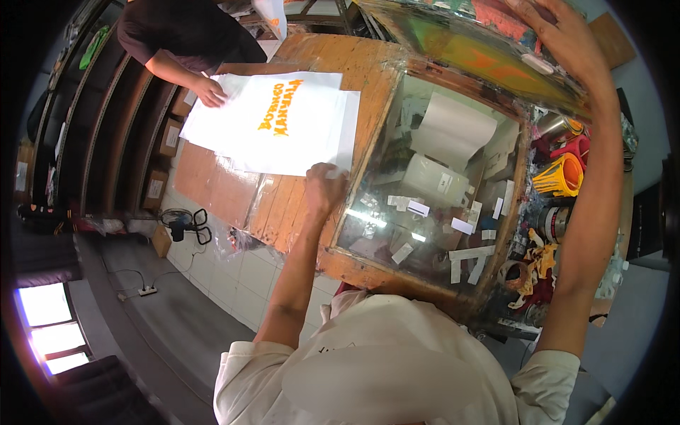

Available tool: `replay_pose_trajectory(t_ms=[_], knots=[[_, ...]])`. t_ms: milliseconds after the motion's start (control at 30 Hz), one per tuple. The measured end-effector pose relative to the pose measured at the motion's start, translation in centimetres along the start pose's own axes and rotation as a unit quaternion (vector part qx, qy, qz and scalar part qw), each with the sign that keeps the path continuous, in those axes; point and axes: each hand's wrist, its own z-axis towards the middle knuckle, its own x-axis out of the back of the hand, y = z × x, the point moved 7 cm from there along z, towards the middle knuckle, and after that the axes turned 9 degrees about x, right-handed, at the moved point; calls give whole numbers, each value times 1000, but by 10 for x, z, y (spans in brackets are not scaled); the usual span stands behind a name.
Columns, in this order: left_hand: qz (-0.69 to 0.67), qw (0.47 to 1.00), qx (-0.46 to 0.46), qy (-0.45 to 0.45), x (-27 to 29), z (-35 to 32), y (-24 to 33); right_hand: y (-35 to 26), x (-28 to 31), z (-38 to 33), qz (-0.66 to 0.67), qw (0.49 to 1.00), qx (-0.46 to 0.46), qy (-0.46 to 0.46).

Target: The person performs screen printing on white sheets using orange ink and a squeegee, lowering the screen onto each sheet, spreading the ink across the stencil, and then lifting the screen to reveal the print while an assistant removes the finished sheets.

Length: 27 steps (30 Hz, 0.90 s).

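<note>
My left hand (326, 188) is closed on the near right corner of a white sheet (304, 154) bearing orange lettering. The sheet lies over other white sheets on the wooden table. My right hand (549, 28) reaches up to the top right, its thumb and fingers stretched apart and partly cut off by the picture's edge. It is beside a raised, tilted printing screen (471, 57) with yellow-green mesh and orange smears; whether it touches the frame is unclear. Below the screen is a glass-topped panel (382, 205) with pieces of tape on it.
Across the table, another person's hand (210, 92) rests on the sheets' far left edge. An orange-stained cup (559, 177), cans and stained rags crowd the right side. Dark shelving (106, 120) lines the left, with a black fan (185, 225) on the tiled floor.
</note>
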Motion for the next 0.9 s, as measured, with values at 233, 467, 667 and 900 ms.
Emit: replay_pose_trajectory(t_ms=[233,467,667,900], knots=[[-113,993,-12,37,9,3,23,6,-2,-9,-98,979,168,54],[121,991,-42,-36,-52,-31,81,-1,2,-16,-78,979,183,42],[121,956,-234,-129,-139,-63,161,11,-1,-9,-34,996,76,-24],[147,912,-336,-184,-189,-88,219,18,2,-2,-127,979,150,-45]])
